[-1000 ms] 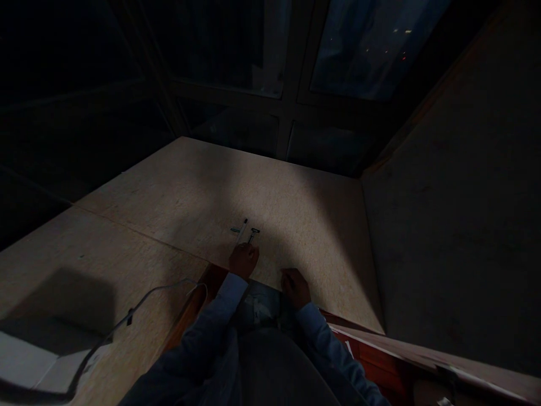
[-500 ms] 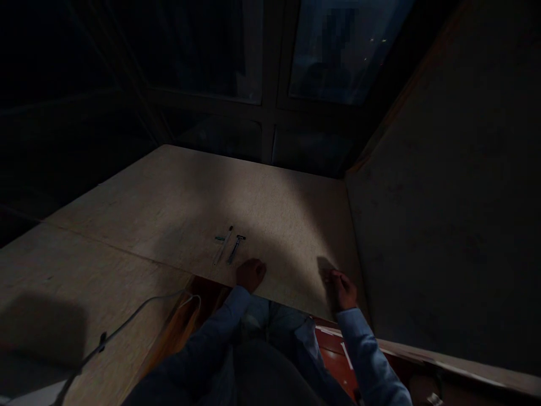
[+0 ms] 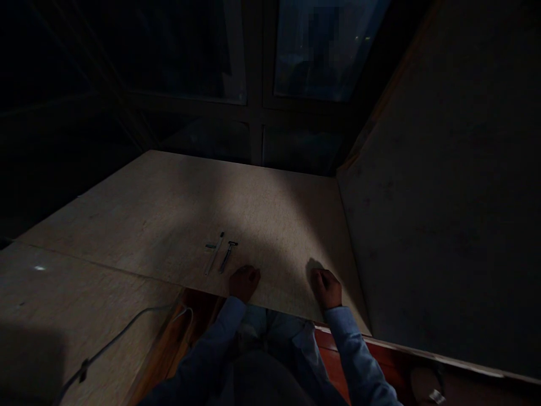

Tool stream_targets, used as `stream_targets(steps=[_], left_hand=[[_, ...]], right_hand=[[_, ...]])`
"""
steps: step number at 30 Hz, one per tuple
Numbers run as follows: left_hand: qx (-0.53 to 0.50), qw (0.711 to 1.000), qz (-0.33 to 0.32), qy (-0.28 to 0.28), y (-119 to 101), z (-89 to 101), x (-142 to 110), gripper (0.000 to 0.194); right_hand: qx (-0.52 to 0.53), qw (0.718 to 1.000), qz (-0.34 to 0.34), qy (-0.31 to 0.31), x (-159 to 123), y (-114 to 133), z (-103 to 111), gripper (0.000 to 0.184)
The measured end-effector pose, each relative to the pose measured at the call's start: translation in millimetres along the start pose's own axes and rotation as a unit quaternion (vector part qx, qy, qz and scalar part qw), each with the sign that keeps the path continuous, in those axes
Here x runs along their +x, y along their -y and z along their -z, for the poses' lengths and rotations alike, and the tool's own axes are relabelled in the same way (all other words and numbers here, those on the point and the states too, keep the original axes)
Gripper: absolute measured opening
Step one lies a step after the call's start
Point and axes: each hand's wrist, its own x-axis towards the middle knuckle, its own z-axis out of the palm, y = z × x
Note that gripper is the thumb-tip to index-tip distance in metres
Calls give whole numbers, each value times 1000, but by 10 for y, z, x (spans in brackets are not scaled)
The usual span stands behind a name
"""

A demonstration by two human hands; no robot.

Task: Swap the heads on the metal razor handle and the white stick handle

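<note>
My left hand (image 3: 245,283) rests on the near edge of the table (image 3: 270,214), its fingers curled into a loose fist with nothing showing in it. Just left of it lies a razor (image 3: 227,258) with a dark handle, its head pointing away from me. Beside the razor is a slender pale stick with a dark tip (image 3: 214,254), perhaps a toothbrush; the dim light hides its kind. A small greenish piece (image 3: 210,246) lies against its left side. Over the table's right part, my right hand (image 3: 327,288) is also closed, apart from every object, with no item visible in it.
A grey cable (image 3: 122,332) runs over the left tabletop beside an open wooden drawer or gap (image 3: 198,310). Dark windows (image 3: 313,56) stand behind the table. A grey wall panel (image 3: 439,225) borders the right side. Red-brown wood (image 3: 333,355) shows below.
My right hand has drawn slightly left and its fingers have curled in more. The view has shifted a little; my left hand stays by the razor, and the lying objects keep their places.
</note>
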Motion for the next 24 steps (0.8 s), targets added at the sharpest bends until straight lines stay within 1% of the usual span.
stream_targets(steps=[5,10,18,24], left_hand=[[-8,1000,-3,-23,18,-34,-7,30],[-41,998,-21,-48,30,-37,-26,29],[-84,992,-69,-57,62,-14,-78,28],[-100,989,-99,-41,110,-9,-105,23]], right_hand=[[-22,1000,10,-4,13,-5,0,55],[-46,999,17,-8,24,-11,9,57],[-82,996,6,-29,9,-35,-7,65],[-114,991,-14,-65,11,-65,-60,70]])
